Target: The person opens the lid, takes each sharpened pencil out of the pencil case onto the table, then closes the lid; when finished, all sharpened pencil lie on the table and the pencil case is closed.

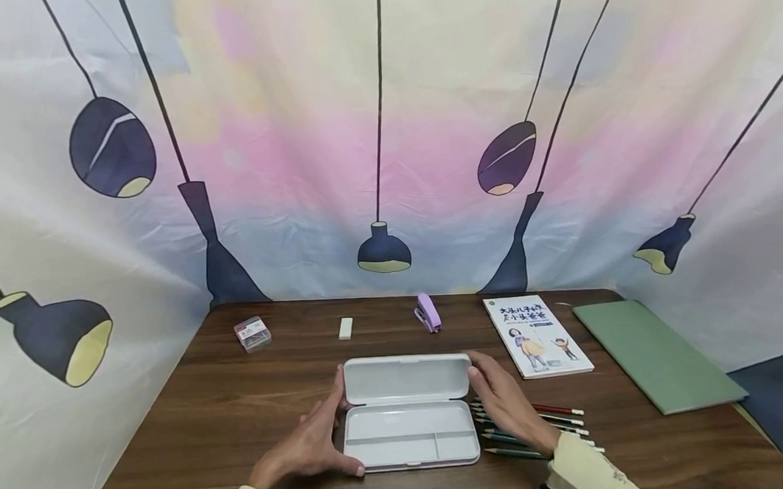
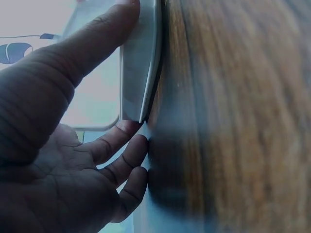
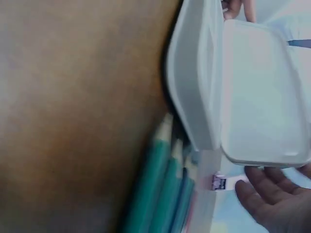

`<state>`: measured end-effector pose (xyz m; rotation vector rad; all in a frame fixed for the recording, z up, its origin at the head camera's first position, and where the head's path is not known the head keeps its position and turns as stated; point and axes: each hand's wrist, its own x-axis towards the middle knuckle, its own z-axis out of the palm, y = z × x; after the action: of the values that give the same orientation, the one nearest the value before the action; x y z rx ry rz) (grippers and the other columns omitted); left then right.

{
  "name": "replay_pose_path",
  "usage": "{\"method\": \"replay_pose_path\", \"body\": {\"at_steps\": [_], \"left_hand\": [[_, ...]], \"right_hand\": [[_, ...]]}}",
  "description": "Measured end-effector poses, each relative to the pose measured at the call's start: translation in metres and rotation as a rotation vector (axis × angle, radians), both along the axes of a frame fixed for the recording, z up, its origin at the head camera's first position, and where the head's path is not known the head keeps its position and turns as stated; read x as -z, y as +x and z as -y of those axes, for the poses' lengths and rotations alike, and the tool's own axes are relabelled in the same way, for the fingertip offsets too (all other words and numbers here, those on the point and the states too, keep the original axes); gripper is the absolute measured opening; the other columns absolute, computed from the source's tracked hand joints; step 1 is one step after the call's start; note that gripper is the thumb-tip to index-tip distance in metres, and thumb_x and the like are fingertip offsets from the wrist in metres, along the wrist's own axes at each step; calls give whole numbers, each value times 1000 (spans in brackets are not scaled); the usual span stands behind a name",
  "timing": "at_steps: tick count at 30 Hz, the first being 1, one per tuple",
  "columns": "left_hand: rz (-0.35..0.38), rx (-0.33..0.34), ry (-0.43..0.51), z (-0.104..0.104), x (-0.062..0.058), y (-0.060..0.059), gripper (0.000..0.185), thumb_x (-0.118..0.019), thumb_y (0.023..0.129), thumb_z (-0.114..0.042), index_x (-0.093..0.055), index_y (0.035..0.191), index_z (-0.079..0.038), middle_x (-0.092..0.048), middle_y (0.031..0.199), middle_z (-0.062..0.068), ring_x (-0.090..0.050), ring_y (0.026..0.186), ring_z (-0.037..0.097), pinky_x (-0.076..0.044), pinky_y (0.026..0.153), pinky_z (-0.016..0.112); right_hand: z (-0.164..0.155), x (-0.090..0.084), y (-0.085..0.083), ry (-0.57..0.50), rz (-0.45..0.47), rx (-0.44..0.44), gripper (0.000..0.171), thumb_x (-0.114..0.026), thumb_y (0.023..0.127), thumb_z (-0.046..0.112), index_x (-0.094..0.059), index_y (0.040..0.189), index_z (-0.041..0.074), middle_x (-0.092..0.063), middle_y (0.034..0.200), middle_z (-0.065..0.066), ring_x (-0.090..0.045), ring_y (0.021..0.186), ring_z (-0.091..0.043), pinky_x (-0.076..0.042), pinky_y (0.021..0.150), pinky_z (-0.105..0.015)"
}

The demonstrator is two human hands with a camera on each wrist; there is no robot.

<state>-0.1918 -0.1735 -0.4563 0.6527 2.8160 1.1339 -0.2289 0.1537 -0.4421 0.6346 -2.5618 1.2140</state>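
An opened white pencil case [image 1: 412, 450] lies on the table, its lid [image 1: 407, 380] tipped back and its tray divided into compartments. At its left side, my left hand [image 1: 309, 441] holds the case, thumb by the near corner and index finger up beside the lid. The left wrist view shows the thumb [image 2: 92, 41] against the case wall. My right hand [image 1: 506, 397] grips the lid's upper right edge. In the right wrist view its fingertips [image 3: 255, 177] meet the lid's rim. Several pencils [image 1: 512, 453] lie beside the case, partly hidden under the right hand.
Toward the back stand a small clear box [image 1: 253, 334], a white eraser [image 1: 346, 328] and a purple stapler [image 1: 427, 313]. On the right lie a picture-covered book [image 1: 536, 336] and a green folder [image 1: 659, 356]. A printed curtain [image 1: 308, 167] hangs behind the table.
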Motion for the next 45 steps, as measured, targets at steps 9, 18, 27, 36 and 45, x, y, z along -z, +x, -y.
{"method": "replay_pose_path", "body": {"at_steps": [9,18,27,36,45], "left_hand": [[-21,20,-51,2,-5,-3,115,-80,52,-56,-23,146,-19,-39,137,15,-31,123,43,-13,84,75],[11,66,-70,9,-8,-3,87,-70,67,-58,-41,139,-18,-48,120,4,-42,113,30,-23,82,71],[9,83,-76,6,-10,0,83,-70,66,-58,-45,136,-20,-48,118,2,-41,113,29,-21,85,69],[-7,69,-95,7,-11,4,85,-72,64,-57,-47,135,-18,-48,118,4,-41,112,29,-20,83,72],[-29,82,-137,-3,-18,-1,86,-68,69,-56,-39,140,-17,-46,124,11,-39,116,32,-20,85,71]], "right_hand": [[-19,6,17,125,-67,-172,27,-48,95,28,-63,118,25,-58,120,1,-52,110,-15,-44,85,-41],[-17,12,33,378,-212,-230,35,-55,87,41,-66,114,22,-54,125,-6,-54,109,-23,-47,80,-42],[-13,15,43,494,-366,-208,27,-66,81,36,-73,100,18,-60,115,-13,-60,98,-25,-50,74,-38],[-7,13,45,513,-376,-219,26,-68,80,33,-73,98,15,-61,113,-15,-60,98,-27,-50,74,-38],[-3,6,41,523,-449,-160,28,-64,84,33,-71,103,14,-61,114,-11,-54,108,-27,-37,93,-46]]}}
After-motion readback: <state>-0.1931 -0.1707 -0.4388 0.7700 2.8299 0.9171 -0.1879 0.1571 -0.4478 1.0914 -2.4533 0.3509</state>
